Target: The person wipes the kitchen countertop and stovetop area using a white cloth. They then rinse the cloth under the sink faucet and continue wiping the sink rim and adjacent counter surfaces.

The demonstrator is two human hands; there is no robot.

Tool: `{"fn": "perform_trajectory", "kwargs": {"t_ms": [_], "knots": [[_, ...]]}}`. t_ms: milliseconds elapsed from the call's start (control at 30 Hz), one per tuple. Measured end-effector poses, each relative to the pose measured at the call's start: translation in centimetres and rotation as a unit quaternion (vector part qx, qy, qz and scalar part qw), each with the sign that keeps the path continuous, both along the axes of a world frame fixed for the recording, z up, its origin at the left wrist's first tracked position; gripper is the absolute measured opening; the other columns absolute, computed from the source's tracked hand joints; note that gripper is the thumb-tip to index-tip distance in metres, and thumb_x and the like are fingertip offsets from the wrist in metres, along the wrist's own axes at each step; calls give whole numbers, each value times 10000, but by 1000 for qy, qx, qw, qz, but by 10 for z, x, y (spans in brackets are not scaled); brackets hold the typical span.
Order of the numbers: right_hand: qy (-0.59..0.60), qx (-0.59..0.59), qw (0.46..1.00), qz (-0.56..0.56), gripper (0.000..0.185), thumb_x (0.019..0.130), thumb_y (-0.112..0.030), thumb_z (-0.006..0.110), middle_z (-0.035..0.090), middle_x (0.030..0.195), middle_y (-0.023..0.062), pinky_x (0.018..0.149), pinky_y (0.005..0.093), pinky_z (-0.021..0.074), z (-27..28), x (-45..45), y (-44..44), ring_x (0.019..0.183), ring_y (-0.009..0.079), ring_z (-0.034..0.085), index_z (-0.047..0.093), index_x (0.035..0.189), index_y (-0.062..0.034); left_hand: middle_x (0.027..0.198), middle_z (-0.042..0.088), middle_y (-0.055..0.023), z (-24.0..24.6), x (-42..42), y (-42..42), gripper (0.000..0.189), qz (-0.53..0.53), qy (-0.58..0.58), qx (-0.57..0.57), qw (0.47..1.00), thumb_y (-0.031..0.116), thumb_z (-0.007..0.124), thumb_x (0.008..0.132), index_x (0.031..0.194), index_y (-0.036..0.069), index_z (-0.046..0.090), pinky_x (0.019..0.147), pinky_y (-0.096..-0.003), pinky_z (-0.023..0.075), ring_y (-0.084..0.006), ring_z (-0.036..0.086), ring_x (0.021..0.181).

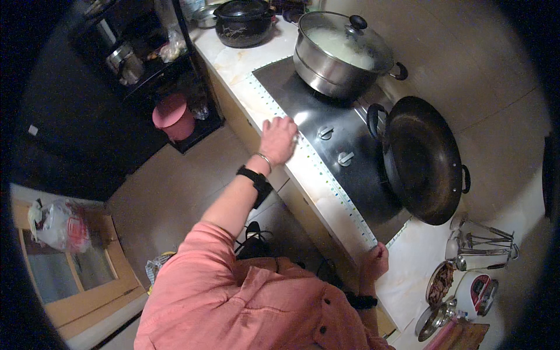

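A white strip with green and blue dots (323,173) runs along the front edge of a black gas cooktop (306,109). My left hand (279,140) lies on it partway along, palm down with fingers bent; whether they grip anything is hidden. At the strip's near right end, by the cooktop corner, the closed fingers of my right hand (376,260) pinch it. Two control knobs (335,145) sit just beyond the strip. A steel steamer pot with a glass lid (343,54) stands on the far left burner. Tilted over the right side is a dark wok (424,162).
A black lidded pot (244,26) stands on the counter's far end. To the right are a rack of ladles (485,247), a dish of brown food (441,282) and a white-and-red appliance (474,293). A pink bucket (174,117) sits on a low shelf at left.
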State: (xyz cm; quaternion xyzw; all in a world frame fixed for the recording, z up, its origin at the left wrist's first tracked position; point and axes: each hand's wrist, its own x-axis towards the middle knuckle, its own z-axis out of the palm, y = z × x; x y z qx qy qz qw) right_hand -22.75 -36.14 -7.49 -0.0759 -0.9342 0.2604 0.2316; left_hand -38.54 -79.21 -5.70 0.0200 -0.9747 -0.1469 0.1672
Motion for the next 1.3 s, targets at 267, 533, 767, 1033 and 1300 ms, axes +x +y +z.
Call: {"fn": "perform_trajectory", "kwargs": {"t_ms": [267, 533, 767, 1033, 1300], "knots": [[10, 49, 994, -98, 244, 1016, -150, 494, 646, 1048, 177, 872, 390, 504, -2, -4, -1, 952, 315, 623, 634, 1138, 9, 1219, 580, -94, 5, -46, -73, 238, 67, 5, -19, 998, 200, 671, 876, 1091, 99, 659, 989, -485, 413, -310, 534, 1151], [-61, 100, 985, -126, 298, 1024, -197, 509, 589, 1097, 181, 896, 440, 463, -4, -8, 1, 1023, 356, 569, 589, 1232, 1, 1273, 554, -122, -7, -26, -59, 241, -70, 38, 64, 995, 163, 660, 858, 1082, 94, 605, 990, -472, 413, -350, 507, 1184], [-71, 91, 985, -132, 404, 1037, -228, 482, 555, 1150, 215, 941, 428, 447, -5, -3, -3, 1045, 360, 552, 525, 1337, 40, 1305, 543, -117, -4, -63, -124, 278, 9, 11, 16, 1000, 216, 648, 903, 1155, 110, 596, 1021, -534, 359, -341, 495, 1238], [-71, 83, 986, -129, 460, 1069, -330, 437, 539, 1107, 218, 918, 455, 444, -4, -3, -4, 1037, 392, 540, 535, 1304, 53, 1325, 513, -103, -1, -99, -176, 274, 94, -17, -18, 995, 216, 657, 897, 1149, 132, 589, 1047, -574, 337, -348, 493, 1224], [-65, 82, 987, -123, 384, 1042, -243, 483, 546, 1131, 210, 930, 456, 445, -8, -2, -2, 1073, 386, 543, 540, 1298, 37, 1232, 550, -182, -3, -135, -183, 274, 117, 57, 141, 981, 71, 684, 877, 1141, 50, 613, 958, -458, 477, -384, 544, 1112]]}}
